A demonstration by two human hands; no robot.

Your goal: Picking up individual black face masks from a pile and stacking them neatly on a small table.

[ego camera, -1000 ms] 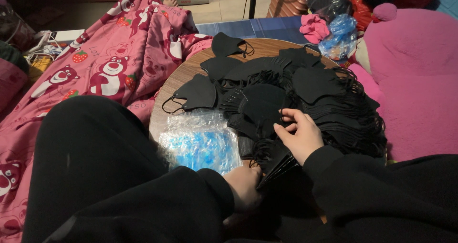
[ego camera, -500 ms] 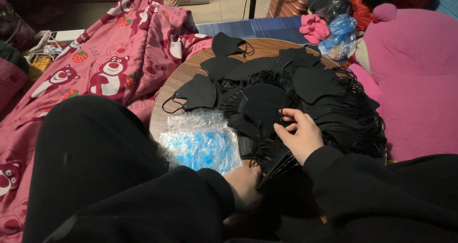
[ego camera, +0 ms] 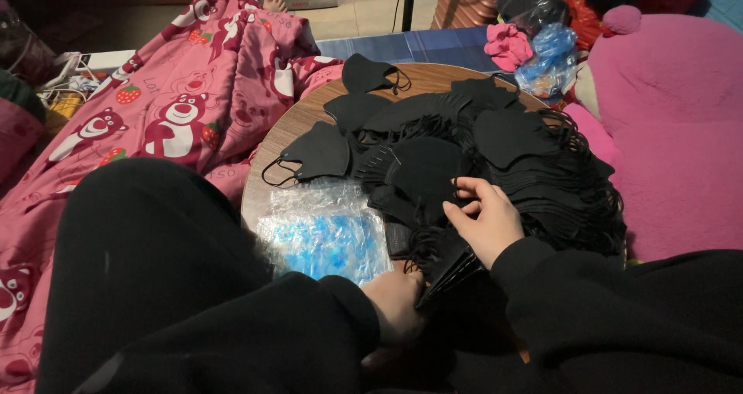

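Now the right hand (ego camera: pixel 486 225) pinches black masks (ego camera: pixel 433 169) with curled fingers atop the round tabletop (ego camera: pixel 298 123), while the left hand (ego camera: pixel 395 305) grips a stack (ego camera: pixel 449 266) angled up-right, fingers hidden.

Masks (ego camera: pixel 464 154) heaped on the table (ego camera: pixel 288 127); plastic bag (ego camera: pixel 325 231) left of them.

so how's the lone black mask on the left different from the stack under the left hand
The lone black mask lies flat and open by itself on the round table; the stack is many masks pressed together edge-on, gripped by the left hand. The mask's ear loops spread freely; the stack's are bunched. Both are black.
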